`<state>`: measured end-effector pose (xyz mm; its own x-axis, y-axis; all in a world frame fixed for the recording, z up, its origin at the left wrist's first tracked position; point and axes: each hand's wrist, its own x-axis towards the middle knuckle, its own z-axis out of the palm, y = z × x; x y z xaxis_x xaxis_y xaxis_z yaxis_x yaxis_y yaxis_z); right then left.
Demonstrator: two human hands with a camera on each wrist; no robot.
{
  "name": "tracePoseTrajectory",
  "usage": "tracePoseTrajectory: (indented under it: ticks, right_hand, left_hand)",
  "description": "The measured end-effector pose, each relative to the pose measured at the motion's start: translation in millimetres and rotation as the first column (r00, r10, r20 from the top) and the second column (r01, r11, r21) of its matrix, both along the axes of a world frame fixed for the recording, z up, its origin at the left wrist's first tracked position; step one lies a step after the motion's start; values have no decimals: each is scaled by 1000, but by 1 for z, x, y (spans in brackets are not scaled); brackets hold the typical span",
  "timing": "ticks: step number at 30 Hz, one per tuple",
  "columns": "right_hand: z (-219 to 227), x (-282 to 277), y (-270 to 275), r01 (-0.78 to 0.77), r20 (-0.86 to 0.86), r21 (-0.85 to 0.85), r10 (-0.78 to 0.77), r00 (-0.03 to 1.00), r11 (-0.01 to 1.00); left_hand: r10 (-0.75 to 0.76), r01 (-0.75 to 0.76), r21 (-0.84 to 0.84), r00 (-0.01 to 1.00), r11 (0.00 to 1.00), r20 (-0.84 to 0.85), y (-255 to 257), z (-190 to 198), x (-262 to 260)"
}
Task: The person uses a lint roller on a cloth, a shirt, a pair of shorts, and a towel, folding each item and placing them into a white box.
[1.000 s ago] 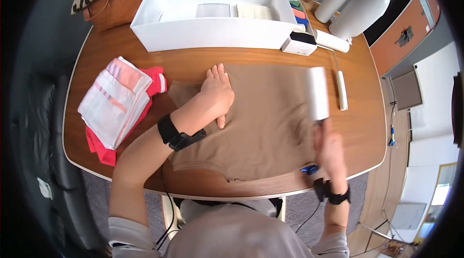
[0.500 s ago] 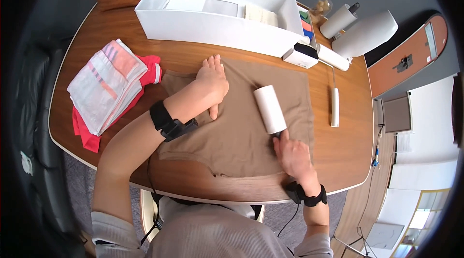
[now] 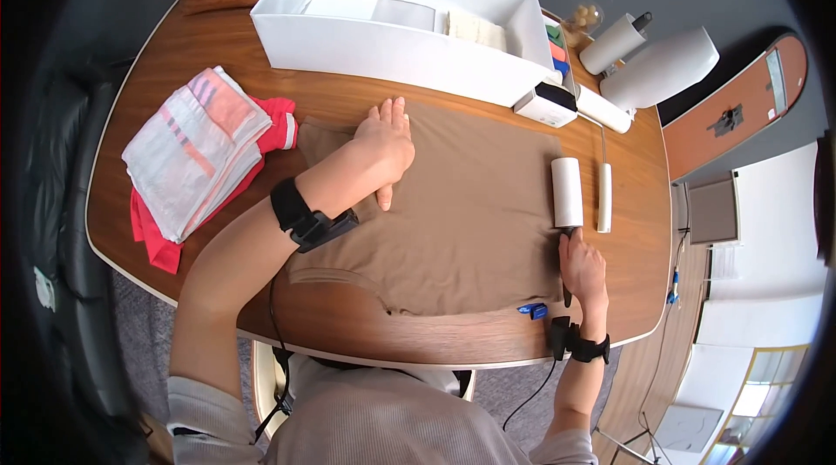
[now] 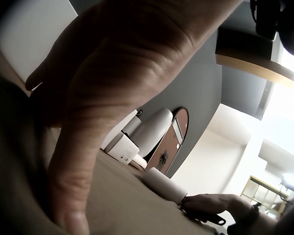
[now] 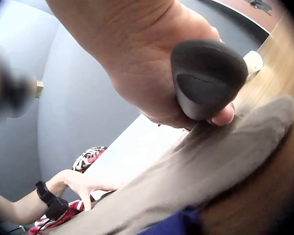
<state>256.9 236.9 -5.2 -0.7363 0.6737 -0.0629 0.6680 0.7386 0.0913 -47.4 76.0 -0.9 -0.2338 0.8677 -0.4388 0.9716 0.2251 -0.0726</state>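
Note:
A brown garment (image 3: 470, 204) lies spread on the wooden table, with small creases in it. The left hand (image 3: 383, 147) rests on its left part with straight fingers, the thumb apart, pressing the cloth; the left wrist view shows that thumb (image 4: 73, 186) on the fabric. Curled round the dark handle (image 5: 206, 78) of a white lint roller (image 3: 567, 192), the right hand (image 3: 583, 269) is at the garment's right edge. The roller's white cylinder lies over that edge.
Folded white and pink cloths (image 3: 196, 151) lie on a red garment (image 3: 157, 234) at left. Behind stands a long white box (image 3: 392, 51), a small box (image 3: 546, 105) beside it. A thin white roller (image 3: 604, 197) lies at right, a blue object (image 3: 535, 311) near the front edge.
The right hand swept the roller left over the garment, then back right to its right edge. The left hand stays on the cloth. The head view has shifted, and the blue object shows again.

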Motion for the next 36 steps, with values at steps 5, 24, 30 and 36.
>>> tracePoseTrajectory:
  ticks: [5,24,30,36]
  right_hand:
    - [-7,20,22,51,-17,51,-51,999,997]
    - [14,-18,-71,-380,-172,-285,343,924,880]
    - [11,-17,-65,-380,-167,-236,348,922,894]
    - [16,-22,-64,-313,-123,-316,289,949,895]
  left_hand:
    - [-11,11,2,1000,1000,-18,-6,0,-1]
    - [-251,138,344,916,929,311,80,-26,13]
    - [-187,55,351,916,935,355,76,-28,19]
    - [-191,88,314,930,945,314,64,-21,22]
